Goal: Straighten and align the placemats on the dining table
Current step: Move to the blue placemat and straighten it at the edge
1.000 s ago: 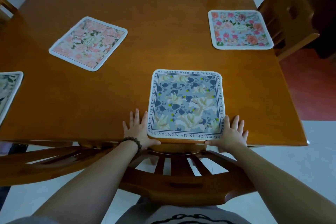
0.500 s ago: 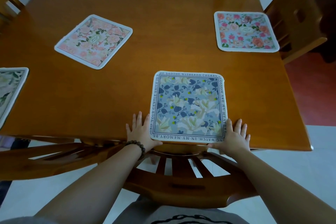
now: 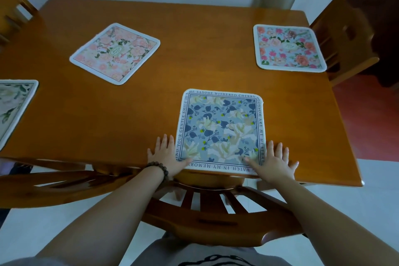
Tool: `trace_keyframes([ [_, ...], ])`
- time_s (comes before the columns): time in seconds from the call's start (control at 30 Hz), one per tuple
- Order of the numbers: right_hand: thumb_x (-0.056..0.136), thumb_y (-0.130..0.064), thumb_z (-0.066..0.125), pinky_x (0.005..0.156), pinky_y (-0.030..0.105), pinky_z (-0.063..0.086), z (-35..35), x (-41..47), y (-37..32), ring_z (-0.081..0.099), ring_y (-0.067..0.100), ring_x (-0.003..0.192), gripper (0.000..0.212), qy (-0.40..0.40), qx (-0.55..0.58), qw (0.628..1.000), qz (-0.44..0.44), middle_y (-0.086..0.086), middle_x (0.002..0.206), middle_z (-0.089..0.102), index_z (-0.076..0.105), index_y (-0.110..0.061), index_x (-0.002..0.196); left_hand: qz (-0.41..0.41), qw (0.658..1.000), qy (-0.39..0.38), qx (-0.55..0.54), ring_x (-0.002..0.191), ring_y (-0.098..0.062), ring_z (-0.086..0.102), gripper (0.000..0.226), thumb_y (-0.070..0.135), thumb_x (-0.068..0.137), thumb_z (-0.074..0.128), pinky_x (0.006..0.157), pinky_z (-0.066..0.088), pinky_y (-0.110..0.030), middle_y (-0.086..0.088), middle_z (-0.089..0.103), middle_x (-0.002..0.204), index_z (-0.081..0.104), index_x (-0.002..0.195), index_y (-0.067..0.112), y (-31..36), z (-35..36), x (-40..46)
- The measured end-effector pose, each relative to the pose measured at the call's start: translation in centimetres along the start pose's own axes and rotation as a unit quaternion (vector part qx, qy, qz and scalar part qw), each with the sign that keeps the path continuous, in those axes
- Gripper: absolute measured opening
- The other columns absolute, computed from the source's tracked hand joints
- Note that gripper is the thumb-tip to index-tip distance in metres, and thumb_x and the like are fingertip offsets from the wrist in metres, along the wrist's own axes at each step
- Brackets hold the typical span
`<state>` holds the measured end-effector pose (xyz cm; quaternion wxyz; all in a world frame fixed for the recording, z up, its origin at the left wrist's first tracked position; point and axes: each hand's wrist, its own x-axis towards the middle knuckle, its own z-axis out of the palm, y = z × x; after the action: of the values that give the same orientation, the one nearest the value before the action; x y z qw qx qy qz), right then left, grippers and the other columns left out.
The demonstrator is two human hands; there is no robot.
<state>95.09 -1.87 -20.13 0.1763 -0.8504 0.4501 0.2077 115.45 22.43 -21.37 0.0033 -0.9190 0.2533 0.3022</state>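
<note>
A blue floral placemat (image 3: 220, 129) with a text border lies square at the near edge of the wooden dining table (image 3: 194, 34). My left hand (image 3: 167, 154) lies flat beside its left edge, thumb on its near left corner. My right hand (image 3: 274, 161) lies flat beside its right edge, thumb on its near right corner. A pale pink floral placemat (image 3: 115, 53) lies skewed at the far left. A pink-and-blue floral placemat (image 3: 288, 47) sits at the far right. A green-and-white placemat (image 3: 13, 106) is cut off by the left border.
A wooden chair back (image 3: 205, 211) stands between me and the table's near edge. Another chair (image 3: 345, 36) sits at the right side, and one (image 3: 13, 8) at the far left corner. White wall runs behind the table.
Both thumbs have slid inward onto the blue placemat's near corners. The view has tilted up a little; the placemats have not visibly shifted.
</note>
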Motion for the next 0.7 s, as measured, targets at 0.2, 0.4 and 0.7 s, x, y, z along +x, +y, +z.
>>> trace_keyframes([
  [0.2,0.082,-0.08,0.015,0.114,0.058,-0.002,-2.2,0.8,-1.5,-0.009,0.027,0.147,0.09,0.056,-0.014,0.997,-0.053,0.005,0.161,-0.005,0.0,-0.027,0.153,-0.024,0.997,0.066,-0.034,0.146,-0.021,-0.005,0.094,0.072,0.084,0.035,0.115,0.007,-0.05,-0.004,-0.004,0.16,-0.001,0.152,0.017,0.5,-1.7,-0.7],
  [0.4,0.09,-0.07,0.019,0.117,0.051,0.001,-3.9,2.2,-5.9,-0.004,0.025,0.148,0.077,0.056,-0.027,0.99,-0.127,0.005,0.161,0.002,0.006,-0.028,0.153,-0.074,0.988,0.125,-0.055,0.146,-0.021,-0.002,0.09,0.068,0.086,0.035,0.116,0.007,-0.049,-0.005,0.001,0.16,0.003,0.152,0.015,-0.9,-3.5,-2.0],
  [0.7,0.094,-0.06,0.029,0.117,0.052,0.006,-3.6,0.6,-17.4,0.001,0.027,0.147,0.072,0.032,-0.079,0.955,-0.285,0.01,0.16,0.007,0.012,-0.022,0.152,-0.178,0.958,0.21,-0.075,0.146,-0.021,-0.003,0.089,0.068,0.087,0.034,0.116,0.005,-0.047,-0.004,-0.001,0.16,-0.003,0.151,0.019,-5.4,-7.0,-6.3],
])
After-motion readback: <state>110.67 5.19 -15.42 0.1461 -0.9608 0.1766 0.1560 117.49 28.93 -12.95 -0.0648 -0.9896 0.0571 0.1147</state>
